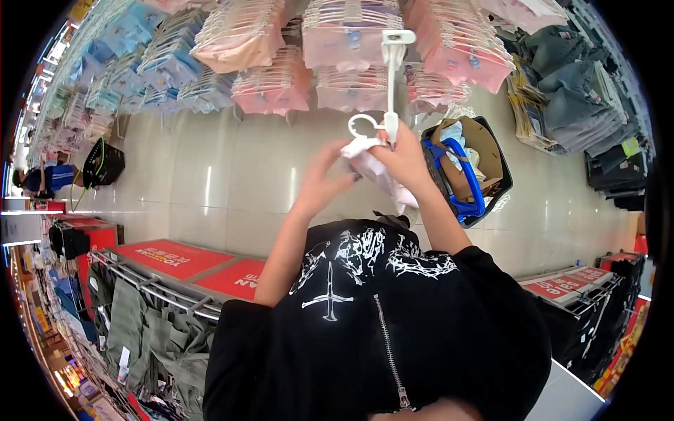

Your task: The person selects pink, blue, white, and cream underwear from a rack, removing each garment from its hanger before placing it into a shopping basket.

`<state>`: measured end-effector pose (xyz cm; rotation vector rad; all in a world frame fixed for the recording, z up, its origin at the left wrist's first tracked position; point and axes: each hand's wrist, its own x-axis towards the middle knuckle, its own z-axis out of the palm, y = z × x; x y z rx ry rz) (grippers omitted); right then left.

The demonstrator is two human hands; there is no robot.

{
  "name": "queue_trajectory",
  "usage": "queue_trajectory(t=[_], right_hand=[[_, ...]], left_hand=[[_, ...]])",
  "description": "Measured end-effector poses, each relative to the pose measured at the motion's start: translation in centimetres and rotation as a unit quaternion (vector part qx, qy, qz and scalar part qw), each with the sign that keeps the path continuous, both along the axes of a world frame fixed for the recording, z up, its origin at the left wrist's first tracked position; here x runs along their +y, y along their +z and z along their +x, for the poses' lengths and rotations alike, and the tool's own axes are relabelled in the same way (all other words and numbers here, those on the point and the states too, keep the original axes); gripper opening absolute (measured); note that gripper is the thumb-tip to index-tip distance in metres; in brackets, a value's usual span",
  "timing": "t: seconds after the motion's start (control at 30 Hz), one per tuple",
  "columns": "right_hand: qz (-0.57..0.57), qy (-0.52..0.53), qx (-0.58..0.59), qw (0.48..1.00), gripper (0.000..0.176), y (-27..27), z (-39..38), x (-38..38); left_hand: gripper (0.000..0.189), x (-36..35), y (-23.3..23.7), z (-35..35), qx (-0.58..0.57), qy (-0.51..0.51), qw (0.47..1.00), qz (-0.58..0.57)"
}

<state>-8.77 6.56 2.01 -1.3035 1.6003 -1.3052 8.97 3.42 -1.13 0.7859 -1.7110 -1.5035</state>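
My right hand [404, 158] is closed on a white plastic hanger [392, 84] and the pale pink-white garment [372, 170] below it. The hanger stands upright above the hand, with a round white ring at its lower left. Just left of the garment is my left hand [324, 181], slightly blurred, its thumb and fingers apart and nothing visible gripped between them. Whether its fingertips touch the cloth is unclear.
Racks of pink clothes [272, 81] hang ahead, with blue ones at left and jeans [572, 91] at right. A black basket [507, 184] with blue handles holds a cardboard box. Red-topped racks [165, 258] stand nearby. Another person [53, 179] is far left beside a black basket [104, 165].
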Motion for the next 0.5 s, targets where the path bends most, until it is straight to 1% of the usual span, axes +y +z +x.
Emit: queue_trajectory(t=[0.03,0.13,0.17,0.23,0.27,0.3,0.33,0.4,0.43,0.5], right_hand=[[0.008,0.01,-0.003,1.0,0.035,-0.3,0.7,-0.2],[0.009,0.015,-0.043,0.999,0.035,0.6,1.9,-0.2],[-0.016,0.018,-0.022,0.999,0.024,1.4,2.0,0.0],[-0.021,0.005,-0.078,0.997,0.023,1.6,1.9,0.5],[-0.024,-0.001,-0.104,0.994,0.023,1.4,1.7,0.7],[-0.018,-0.01,-0.144,0.989,0.021,1.9,1.8,1.1],[-0.024,-0.036,-0.156,0.987,0.017,1.5,1.9,1.1],[-0.039,-0.031,-0.212,0.976,0.01,0.8,1.5,1.2],[-0.047,-0.059,-0.229,0.971,0.011,0.8,1.6,1.0],[-0.064,-0.114,-0.26,0.957,0.014,1.4,1.7,0.5]], left_hand=[[0.049,0.0,0.2,0.2,-0.043,0.002,0.997,-0.07],[0.046,-0.5,-0.6,1.3,-0.043,0.026,0.998,0.041],[0.043,-0.9,-0.8,1.8,-0.051,0.009,0.998,0.039],[0.037,-1.5,-1.1,3.3,-0.069,-0.028,0.996,0.041],[0.036,-1.5,-1.1,4.0,-0.092,-0.063,0.993,0.025],[0.034,-1.6,-0.8,4.6,-0.115,-0.098,0.989,0.008],[0.033,-1.4,-0.8,5.1,-0.137,-0.133,0.982,-0.008],[0.031,-0.9,-2.0,5.8,-0.12,-0.17,0.976,-0.056],[0.031,-0.7,-2.9,6.0,-0.11,-0.188,0.973,-0.081],[0.031,-0.5,-5.2,7.0,-0.125,-0.181,0.975,-0.038]])
